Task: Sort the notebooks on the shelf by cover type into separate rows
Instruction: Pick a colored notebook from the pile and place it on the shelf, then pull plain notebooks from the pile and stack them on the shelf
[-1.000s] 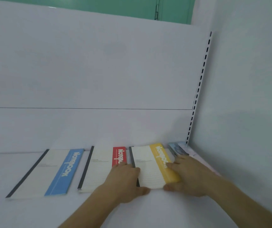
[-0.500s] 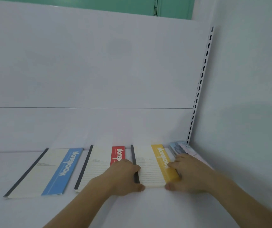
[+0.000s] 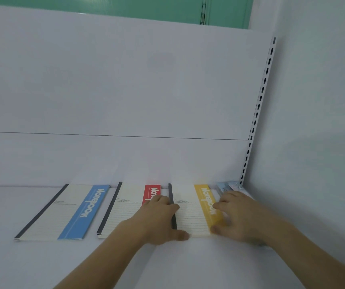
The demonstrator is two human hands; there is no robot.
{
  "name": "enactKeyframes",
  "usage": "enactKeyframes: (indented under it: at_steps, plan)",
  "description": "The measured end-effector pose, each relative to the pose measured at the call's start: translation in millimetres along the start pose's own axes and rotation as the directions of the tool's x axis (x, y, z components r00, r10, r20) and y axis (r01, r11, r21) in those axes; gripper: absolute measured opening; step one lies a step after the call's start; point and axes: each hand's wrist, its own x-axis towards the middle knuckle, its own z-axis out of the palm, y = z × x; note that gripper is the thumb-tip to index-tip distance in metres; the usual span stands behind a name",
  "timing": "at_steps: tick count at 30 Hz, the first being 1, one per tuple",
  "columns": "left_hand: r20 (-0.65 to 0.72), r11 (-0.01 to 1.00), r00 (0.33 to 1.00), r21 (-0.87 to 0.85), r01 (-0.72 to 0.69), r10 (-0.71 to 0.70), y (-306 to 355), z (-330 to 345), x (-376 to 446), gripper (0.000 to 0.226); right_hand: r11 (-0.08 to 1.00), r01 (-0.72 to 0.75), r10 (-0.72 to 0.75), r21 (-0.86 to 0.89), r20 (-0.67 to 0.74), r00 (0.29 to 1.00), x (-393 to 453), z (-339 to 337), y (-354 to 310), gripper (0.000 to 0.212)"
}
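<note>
**Yellow notebook could skid into its neighbours**

The left hand [image 3: 159,220] and right hand [image 3: 236,217] press flat, fingers spread, on either side of the yellow notebook [image 3: 194,209], gripping nothing. An uneven push could skew it onto the red notebook [image 3: 125,207] under the left hand, or jam the pale stack [image 3: 227,186] beyond the right. The blue notebook [image 3: 63,213] lies further left on the shelf [image 3: 42,263].

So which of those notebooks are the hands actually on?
The yellow-striped notebook, third from the left: the left hand and right hand flank it; blue and red lie further left.
</note>
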Motion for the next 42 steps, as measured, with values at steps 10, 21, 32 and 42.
enactKeyframes:
  at_steps: [10,21,32,42]
  plan:
    - [-0.350,0.968,0.905,-0.017,0.251,-0.241,-23.2,-11.4,-47.6,0.073,0.998,-0.026,0.036,0.049,-0.235,0.971,28.6,-17.4,-77.3,0.086]
    - [-0.495,0.880,0.760,-0.020,0.475,-0.422,-166.8,-39.4,-192.0,0.073,0.988,0.112,-0.079,0.103,-0.283,0.956,80.0,-71.1,-271.7,0.073]
    - [-0.587,0.779,0.593,-0.107,0.617,-0.551,-354.5,-63.3,-379.2,0.058,0.949,0.267,-0.200,0.168,-0.335,0.921,145.9,-110.8,-530.6,0.074]
    - [-0.684,0.718,0.458,-0.138,0.682,-0.568,-501.8,-89.8,-426.8,0.061,0.901,0.403,-0.286,0.161,-0.478,0.831,246.4,-150.0,-673.3,0.063]
